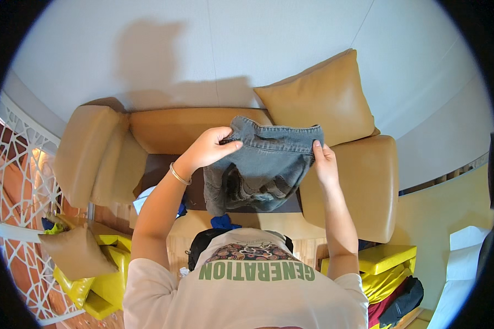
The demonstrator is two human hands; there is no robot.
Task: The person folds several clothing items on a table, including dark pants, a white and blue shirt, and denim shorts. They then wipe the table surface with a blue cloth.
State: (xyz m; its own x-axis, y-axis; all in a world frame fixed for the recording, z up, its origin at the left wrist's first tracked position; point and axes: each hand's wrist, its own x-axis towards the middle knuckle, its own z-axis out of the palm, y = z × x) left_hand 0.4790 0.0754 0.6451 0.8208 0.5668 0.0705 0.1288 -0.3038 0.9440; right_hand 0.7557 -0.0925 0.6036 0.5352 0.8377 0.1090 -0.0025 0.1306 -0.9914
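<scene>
A dark grey denim garment (pixel 267 164) hangs bunched between my hands, in front of my body and over the sofa seat. Its stitched upper band runs across from one hand to the other. My left hand (pixel 214 148), with a bangle at the wrist, pinches the band's left end between thumb and fingers. At the band's right end, my right hand (pixel 324 158) grips the edge with the thumb on top. Blue cloth (pixel 224 222) lies below the garment at the sofa's front edge, and a white and blue cloth (pixel 142 200) is partly hidden behind my left forearm.
The tan sofa (pixel 350 185) stands against a pale wall, with a large cushion (pixel 317 98) at its back right. A yellow seat (pixel 111 267) with a brown cushion (pixel 80 253) is at lower left, beside a white lattice screen (pixel 20 164). Dark clothing (pixel 403 302) lies at lower right.
</scene>
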